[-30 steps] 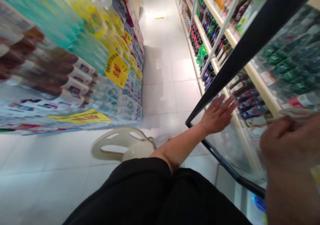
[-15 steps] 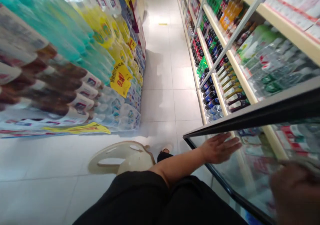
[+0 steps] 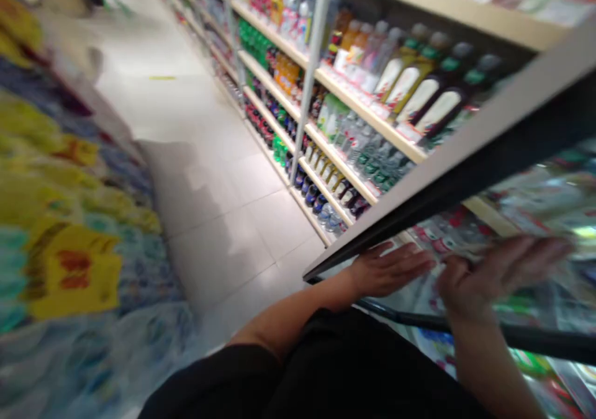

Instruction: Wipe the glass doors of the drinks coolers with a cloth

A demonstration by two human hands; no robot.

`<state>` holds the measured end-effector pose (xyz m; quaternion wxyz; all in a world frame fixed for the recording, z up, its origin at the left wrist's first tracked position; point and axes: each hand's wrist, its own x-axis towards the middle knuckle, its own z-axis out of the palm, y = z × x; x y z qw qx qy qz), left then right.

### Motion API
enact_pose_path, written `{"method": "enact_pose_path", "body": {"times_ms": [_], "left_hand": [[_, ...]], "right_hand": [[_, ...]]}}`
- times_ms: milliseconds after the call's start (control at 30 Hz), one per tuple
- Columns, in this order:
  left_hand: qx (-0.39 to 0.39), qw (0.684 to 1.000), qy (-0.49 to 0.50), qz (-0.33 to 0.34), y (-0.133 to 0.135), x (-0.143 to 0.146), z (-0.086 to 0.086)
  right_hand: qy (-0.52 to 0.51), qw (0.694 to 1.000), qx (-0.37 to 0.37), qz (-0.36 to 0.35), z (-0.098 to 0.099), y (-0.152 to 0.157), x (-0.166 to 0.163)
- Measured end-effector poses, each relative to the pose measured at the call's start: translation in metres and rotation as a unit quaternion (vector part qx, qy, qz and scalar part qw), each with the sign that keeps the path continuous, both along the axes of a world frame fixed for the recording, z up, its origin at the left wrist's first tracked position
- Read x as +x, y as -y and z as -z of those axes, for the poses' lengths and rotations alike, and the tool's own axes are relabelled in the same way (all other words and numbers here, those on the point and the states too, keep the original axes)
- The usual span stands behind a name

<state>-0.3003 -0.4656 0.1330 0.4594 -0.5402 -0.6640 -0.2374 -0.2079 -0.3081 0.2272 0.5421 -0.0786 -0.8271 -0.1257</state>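
Note:
A glass door (image 3: 454,164) with a silver edge and black frame stands open on my right. My left hand (image 3: 391,269) lies against the glass near the door's lower corner, its fingers stretched out. My right hand (image 3: 488,276) is beside it, further right on the glass, with fingers extended and thumb apart. Motion blurs the right hand. A pale streak shows by its fingers, but I cannot tell whether it is a thing or a reflection. Behind the glass, bottles appear smeared.
Shelves (image 3: 335,74) of bottled drinks line the right of the aisle. Stacked bottle packs (image 3: 93,357) with a yellow price sign (image 3: 72,270) stand on the left. Between them runs the pale tiled floor (image 3: 209,220). Far off at upper left is a green stool (image 3: 116,3).
My view has swung to the right. My right hand has moved left from the frame's edge, closer to my left hand, which stays by the glass. The beige stool is out of view.

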Motion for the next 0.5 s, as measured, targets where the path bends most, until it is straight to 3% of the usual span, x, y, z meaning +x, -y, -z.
{"method": "enact_pose_path", "body": {"times_ms": [33, 100, 200, 267, 500], "left_hand": [[0.028, 0.999, -0.010, 0.033, -0.002, -0.006, -0.003], [0.077, 0.995, -0.009, 0.063, -0.011, -0.021, -0.017], [0.112, 0.993, -0.010, 0.036, -0.029, -0.039, -0.043], [0.122, 0.992, -0.029, 0.021, -0.037, -0.043, -0.051], [0.120, 0.992, -0.036, -0.004, -0.042, -0.046, -0.044]], "right_hand": [[-0.008, 0.999, 0.029, -0.017, -0.006, 0.000, -0.003], [-0.038, 0.999, -0.019, 0.006, -0.020, 0.001, -0.011], [-0.106, 0.994, -0.021, 0.006, -0.032, -0.003, -0.023], [-0.118, 0.992, -0.035, 0.009, -0.029, -0.006, -0.027], [-0.073, 0.994, -0.040, 0.066, -0.006, -0.010, -0.023]]}}
